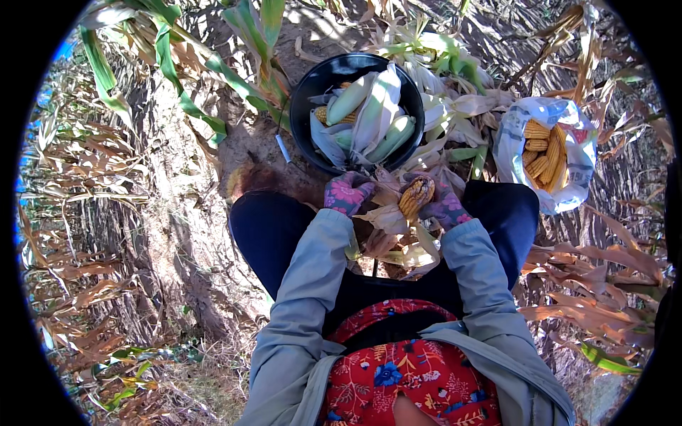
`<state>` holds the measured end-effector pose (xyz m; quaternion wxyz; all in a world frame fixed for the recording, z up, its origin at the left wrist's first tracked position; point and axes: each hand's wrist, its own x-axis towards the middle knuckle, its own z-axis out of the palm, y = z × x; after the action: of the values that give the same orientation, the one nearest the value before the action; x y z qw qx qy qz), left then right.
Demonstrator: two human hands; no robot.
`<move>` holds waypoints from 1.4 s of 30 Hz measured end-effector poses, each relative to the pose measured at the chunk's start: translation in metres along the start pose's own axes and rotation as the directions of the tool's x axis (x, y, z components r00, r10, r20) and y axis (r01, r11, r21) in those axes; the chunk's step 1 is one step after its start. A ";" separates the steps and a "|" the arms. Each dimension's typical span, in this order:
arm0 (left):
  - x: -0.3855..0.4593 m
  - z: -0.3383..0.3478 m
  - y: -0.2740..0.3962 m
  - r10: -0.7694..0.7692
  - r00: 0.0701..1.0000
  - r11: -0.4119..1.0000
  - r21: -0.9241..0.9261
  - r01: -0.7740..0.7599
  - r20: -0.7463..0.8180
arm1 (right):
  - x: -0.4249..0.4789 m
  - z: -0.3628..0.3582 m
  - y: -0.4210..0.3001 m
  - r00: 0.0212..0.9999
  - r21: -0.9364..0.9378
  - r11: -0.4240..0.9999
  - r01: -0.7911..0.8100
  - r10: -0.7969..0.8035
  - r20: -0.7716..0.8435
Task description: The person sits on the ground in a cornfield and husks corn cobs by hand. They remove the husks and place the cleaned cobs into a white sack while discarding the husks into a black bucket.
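Note:
My left hand [347, 194], in a gray glove with pink flowers, is closed on dry corn husk. My right hand [441, 201], gloved alike, holds a yellow ear of corn [416, 197] with a dark, damaged tip. Peeled-back husks [388, 219] hang from it between my hands. Just beyond them stands a black bucket [419, 139] with several ears in pale green husks [349, 98] and some bare yellow kernels showing. On the right, a white plastic bag [512, 152] is open and holds several husked yellow ears [554, 154]. Some fingertips are hidden by husk.
Loose husks [453, 114] are heaped between the bucket and the bag. Green-leaved corn stalks [176, 69] lean in at the upper left. The bucket's wire handle has a white grip [283, 148]. Dry corn leaves [591, 261] lie at the right. My bent knees flank the hanging husks.

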<state>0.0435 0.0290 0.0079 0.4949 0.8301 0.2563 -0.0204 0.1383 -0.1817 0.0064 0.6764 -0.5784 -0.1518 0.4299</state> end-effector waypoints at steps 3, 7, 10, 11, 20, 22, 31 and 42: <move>-0.001 -0.021 0.008 -0.030 0.982 0.994 -0.113 0.009 -0.184 | 0.003 -0.014 0.016 0.997 0.117 0.993 0.035 -0.027 -0.067; -0.003 -0.068 0.019 -0.095 0.921 0.936 -0.349 -0.046 -0.378 | -0.005 -0.002 -0.009 0.981 0.021 0.997 -0.069 0.072 -0.182; 0.003 -0.113 0.023 -0.083 0.895 0.945 -0.319 -0.069 -0.439 | -0.006 0.001 -0.013 0.972 -0.031 0.996 -0.083 0.074 -0.222; 0.010 -0.130 0.008 -0.094 0.886 0.937 -0.342 -0.075 -0.453 | -0.006 0.001 -0.012 0.977 -0.022 0.997 -0.074 0.068 -0.204; 0.053 -0.257 -0.108 -0.166 0.768 0.962 -0.274 -0.012 -0.618 | 0.006 -0.020 0.024 0.992 -0.118 0.993 0.016 -0.031 -0.119; 0.053 -0.266 -0.118 -0.259 0.766 0.966 -0.170 0.196 -0.588 | 0.007 -0.020 0.026 0.986 -0.061 0.996 -0.058 0.048 -0.158; 0.059 -0.290 -0.196 -0.456 0.826 0.840 0.146 0.522 -0.330 | 0.014 -0.017 0.026 0.983 -0.097 0.989 -0.115 0.100 -0.151; 0.040 -0.282 -0.152 -0.272 0.783 0.893 0.156 0.422 -0.560 | 0.012 -0.002 0.010 0.971 0.054 0.989 -0.136 0.144 -0.189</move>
<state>-0.0519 0.3373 0.0164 0.2743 0.8014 0.5255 0.0798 0.1427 -0.1748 -0.0070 0.6675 -0.6127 -0.0355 0.4216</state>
